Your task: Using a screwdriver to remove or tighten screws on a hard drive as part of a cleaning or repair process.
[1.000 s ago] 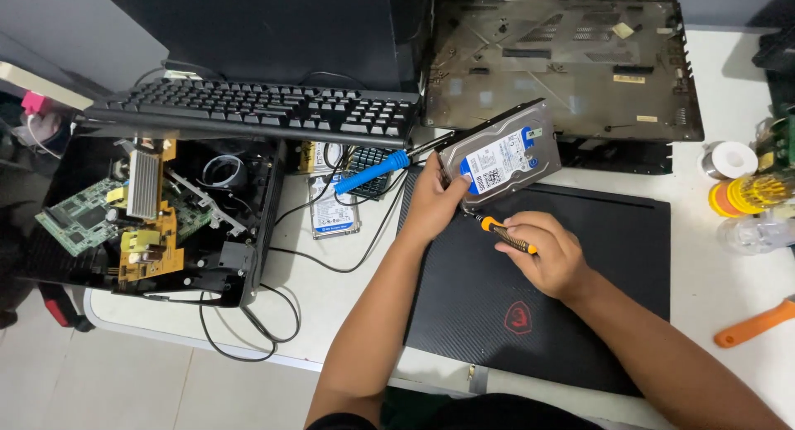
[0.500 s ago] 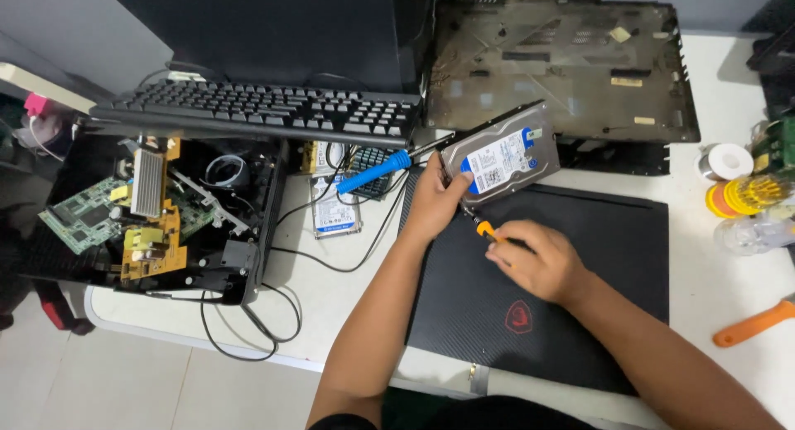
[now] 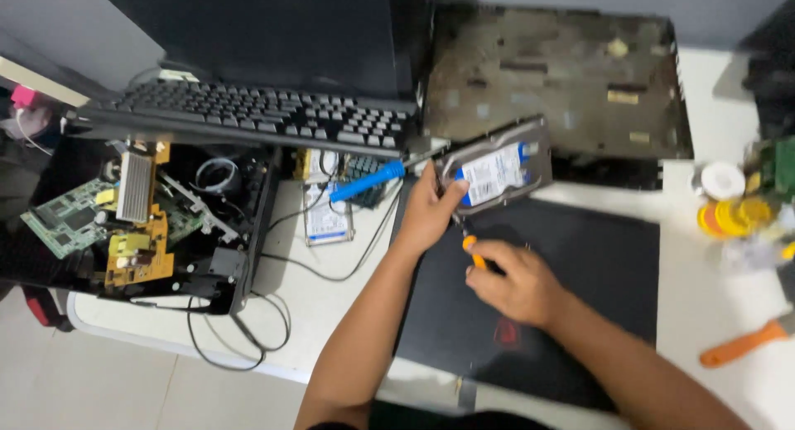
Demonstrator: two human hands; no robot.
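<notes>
Electronics chassis (image 3: 149,231), opened, sits at the far left of the white table (image 3: 331,314), its green and yellow circuit boards exposed and its near corner reaching the table's front edge. Black cables (image 3: 248,339) trail from it and loop over that edge. Black keyboard (image 3: 248,115) lies along the back, overhanging the chassis. Between chassis and laptop there is a narrow strip of bare table, partly taken up by a small labelled drive (image 3: 325,223) and a blue-handled screwdriver (image 3: 368,182) lying at a slant.

Left hand (image 3: 428,215) grips the hard drive (image 3: 494,169) by its lower left corner, fingers curled around the edge and thumb pressed on the labelled face. Drive is held tilted, raised above the closed black laptop (image 3: 580,281), its upper end overlapping the removed laptop base cover (image 3: 555,82) behind.

Right hand (image 3: 517,285) is just below the drive, fingers bunched and pinching an orange-handled screwdriver (image 3: 474,252), whose tip points up at the drive's lower edge; contact cannot be told.

Laptop lid to the right of the hands is unobstructed. At the right edge lie tape rolls (image 3: 725,202) and an orange-handled tool (image 3: 745,343).
</notes>
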